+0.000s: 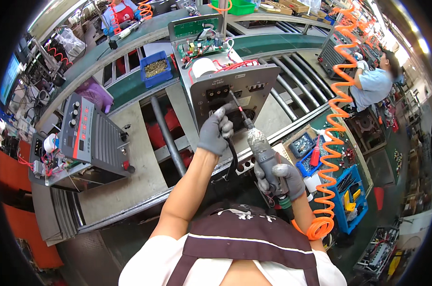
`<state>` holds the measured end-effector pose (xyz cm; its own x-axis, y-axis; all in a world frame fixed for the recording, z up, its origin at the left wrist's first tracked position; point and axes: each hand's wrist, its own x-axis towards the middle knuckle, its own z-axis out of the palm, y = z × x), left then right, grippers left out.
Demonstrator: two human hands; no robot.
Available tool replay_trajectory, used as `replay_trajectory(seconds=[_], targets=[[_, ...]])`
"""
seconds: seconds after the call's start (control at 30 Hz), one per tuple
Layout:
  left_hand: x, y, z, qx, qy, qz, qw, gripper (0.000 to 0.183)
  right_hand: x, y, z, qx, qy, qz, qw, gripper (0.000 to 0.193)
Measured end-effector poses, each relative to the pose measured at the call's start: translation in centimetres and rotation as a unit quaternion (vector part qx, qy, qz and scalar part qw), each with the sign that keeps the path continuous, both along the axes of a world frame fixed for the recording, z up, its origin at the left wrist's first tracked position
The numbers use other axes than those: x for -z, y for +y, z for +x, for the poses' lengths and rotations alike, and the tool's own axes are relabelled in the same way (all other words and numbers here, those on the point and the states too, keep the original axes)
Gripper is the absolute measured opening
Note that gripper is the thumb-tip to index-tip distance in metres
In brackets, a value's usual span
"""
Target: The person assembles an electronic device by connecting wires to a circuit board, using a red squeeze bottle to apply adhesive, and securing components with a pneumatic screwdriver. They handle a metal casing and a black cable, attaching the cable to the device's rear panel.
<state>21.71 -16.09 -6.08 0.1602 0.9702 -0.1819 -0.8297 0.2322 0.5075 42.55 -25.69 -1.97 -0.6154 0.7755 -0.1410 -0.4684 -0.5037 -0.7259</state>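
Note:
Upright in front of me stands a machine with a dark grey end panel [254,86], its upper electronics uncovered. My right hand [287,178], in a grey glove, is wrapped round a grey air screwdriver [263,152]. The tool's long bit [239,106] points up at the panel, its tip near the panel's upper middle. My left hand [217,131], also gloved, is closed against the panel's lower left; what its fingers hold is hidden. A black cable [233,157] hangs down beside those fingers. An orange coiled air hose [325,190] runs to the screwdriver's rear end.
Another grey machine [89,143] stands on the line at left. A blue bin of small screws [156,69] sits behind it. Metal rollers [301,81] extend at right. Nearby are blue trays [301,145], a red-handled tool [315,155] and a blue crate [352,205]. A co-worker [375,81] is at far right.

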Motion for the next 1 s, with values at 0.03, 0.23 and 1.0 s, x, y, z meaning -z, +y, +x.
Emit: replay_trajectory(seconds=[0.03,0.23,1.0], targets=[[-0.5,0.8,0.0,-0.003,-0.010,-0.004,1.000,0.022,-0.3,0.1,-0.4,0.001,-0.004,-0.003,1.000,0.055],[-3.2,1.5,1.4,-0.004,0.010,-0.024,1.000,0.026,0.0,0.8,-1.3,-0.002,-0.017,-0.012,1.000,0.055],[-2.1,3.0,2.0,-0.012,-0.074,-0.019,0.997,0.029,-3.1,-0.3,-2.7,0.042,-0.087,-0.031,0.995,0.042]])
